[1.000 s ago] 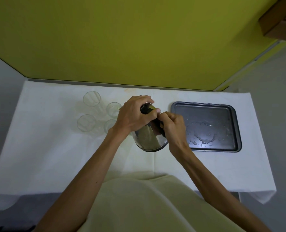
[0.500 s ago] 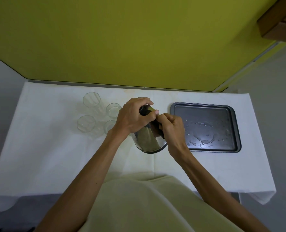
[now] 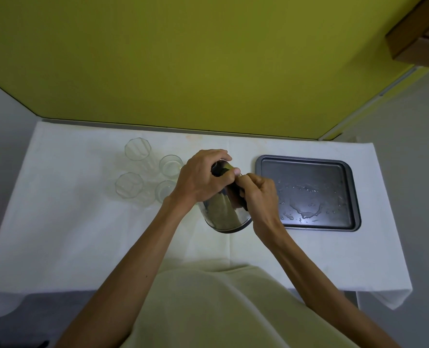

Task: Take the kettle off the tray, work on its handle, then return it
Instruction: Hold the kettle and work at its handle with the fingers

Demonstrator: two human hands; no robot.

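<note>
We judge the kettle [image 3: 222,216] to be stiff, smooth steel, slippery on its shiny body and perhaps light if empty, so the black handle [image 3: 236,199] is the safest place to hold. It stands on the table [image 3: 70,222], just left of the wet tray [image 3: 296,174]. Our left hand [image 3: 203,180] curls its fingers over the kettle's top, and our right hand [image 3: 258,195] wraps its fingers round the handle.

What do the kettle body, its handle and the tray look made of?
Kettle body: polished metal, likely stainless steel; it mirrors its surroundings. Handle: matte black, probably plastic. Tray: dark metal, perhaps non-stick coated; dull sheen, water beading on it.
</note>
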